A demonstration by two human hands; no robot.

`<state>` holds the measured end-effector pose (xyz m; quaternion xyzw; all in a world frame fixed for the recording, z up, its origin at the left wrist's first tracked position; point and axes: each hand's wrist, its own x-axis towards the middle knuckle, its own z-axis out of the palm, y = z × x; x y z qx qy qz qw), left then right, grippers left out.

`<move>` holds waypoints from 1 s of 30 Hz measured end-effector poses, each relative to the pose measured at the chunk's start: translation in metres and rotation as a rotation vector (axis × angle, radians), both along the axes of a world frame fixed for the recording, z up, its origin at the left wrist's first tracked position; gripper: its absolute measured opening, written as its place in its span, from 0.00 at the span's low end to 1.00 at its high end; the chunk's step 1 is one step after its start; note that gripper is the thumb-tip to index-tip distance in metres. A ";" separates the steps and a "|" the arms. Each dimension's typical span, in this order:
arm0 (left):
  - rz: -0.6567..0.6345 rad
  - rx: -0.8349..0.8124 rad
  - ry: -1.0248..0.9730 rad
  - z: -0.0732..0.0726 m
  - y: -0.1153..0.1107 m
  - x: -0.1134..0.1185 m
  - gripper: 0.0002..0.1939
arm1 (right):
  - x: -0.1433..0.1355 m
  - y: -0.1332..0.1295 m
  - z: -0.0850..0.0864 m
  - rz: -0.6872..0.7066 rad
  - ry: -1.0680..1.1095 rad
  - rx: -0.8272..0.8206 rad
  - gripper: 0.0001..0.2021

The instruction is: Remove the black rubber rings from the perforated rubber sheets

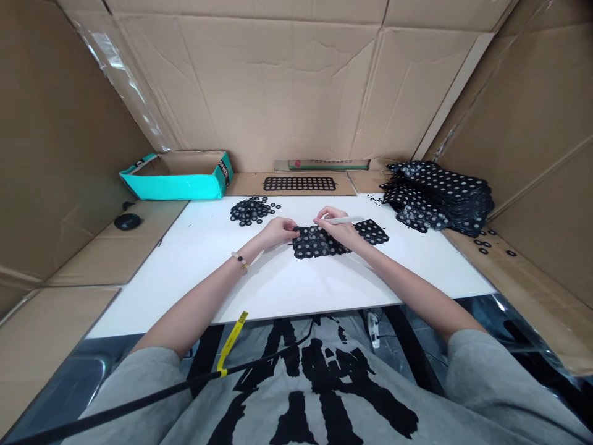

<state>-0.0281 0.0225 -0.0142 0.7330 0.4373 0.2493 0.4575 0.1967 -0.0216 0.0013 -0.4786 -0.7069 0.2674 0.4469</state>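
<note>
A black sheet dotted with pale round holes [308, 243] lies on the white board [273, 287] in front of me. At its upper left corner, my left hand [280, 231] pinches the edge. My right hand [337, 229] is closed around a white pen-like tool [341, 219], over the sheet's right part. The tool's working end is hidden by my fingers. Just right of that hand lies another dotted black piece [372, 232]; whether it joins the sheet is hidden. Small black rings [250, 211] form a loose pile beyond my left hand.
A turquoise-sided open box [176, 186] stands at the back left, near a round black object [127, 221]. A black grid [299, 183] lies at the back. Stacked dotted sheets [445, 194] and loose rings [511, 253] are at the right. Cardboard walls [278, 86] surround the board.
</note>
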 end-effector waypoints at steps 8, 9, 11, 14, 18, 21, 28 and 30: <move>-0.064 -0.142 -0.055 0.006 0.001 -0.004 0.17 | -0.017 -0.005 -0.003 0.163 0.204 -0.290 0.12; -0.064 -0.165 -0.060 0.006 0.001 -0.004 0.17 | -0.018 -0.004 -0.006 0.143 0.222 -0.308 0.12; -0.060 -0.196 -0.063 0.007 0.000 -0.004 0.17 | -0.021 -0.002 -0.011 0.115 0.235 -0.323 0.11; -0.041 -0.207 -0.056 0.009 -0.001 -0.003 0.17 | -0.021 0.001 -0.018 0.100 0.240 -0.309 0.09; -0.030 -0.219 -0.066 0.010 -0.001 -0.004 0.17 | -0.019 0.004 -0.023 0.098 0.279 -0.284 0.09; -0.054 -0.223 -0.084 0.007 0.000 -0.005 0.16 | -0.017 0.005 -0.024 0.102 0.283 -0.273 0.10; -0.014 -0.255 -0.162 0.000 0.001 -0.002 0.15 | -0.017 0.004 -0.026 0.079 0.209 -0.260 0.12; -0.005 -0.260 -0.165 0.000 0.001 -0.001 0.16 | -0.018 0.002 -0.027 0.056 0.147 -0.224 0.10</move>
